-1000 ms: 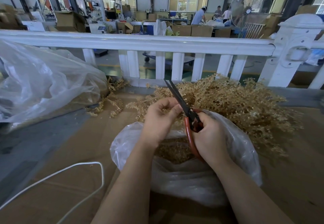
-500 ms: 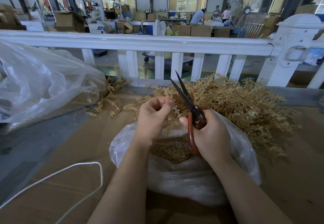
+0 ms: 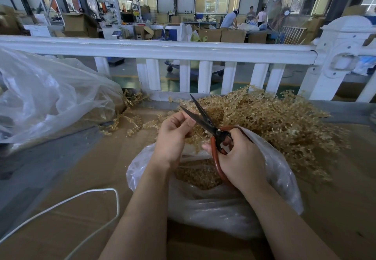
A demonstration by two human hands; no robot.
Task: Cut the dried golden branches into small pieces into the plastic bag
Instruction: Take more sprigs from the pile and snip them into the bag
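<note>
A clear plastic bag [image 3: 272,190] lies open on the cardboard-covered table, with cut golden pieces [image 3: 198,175] inside it. Behind the bag spreads a big heap of dried golden branches [image 3: 274,123]. My right hand [image 3: 239,158] grips red-handled scissors [image 3: 211,129]; their dark blades are spread apart above the bag's mouth. My left hand [image 3: 173,135] pinches a short golden sprig [image 3: 196,137] next to the blades. The sprig is mostly hidden by my fingers.
A second large plastic bag [image 3: 50,99] lies at the left. Loose branches [image 3: 130,119] are scattered between it and the heap. A white cord [image 3: 97,194] loops at the near left. A white railing [image 3: 162,50] borders the table's far edge.
The scissor blades have spread wider and tilted to the left. My left hand has shifted slightly right, toward the blades, still pinching the sprig.
</note>
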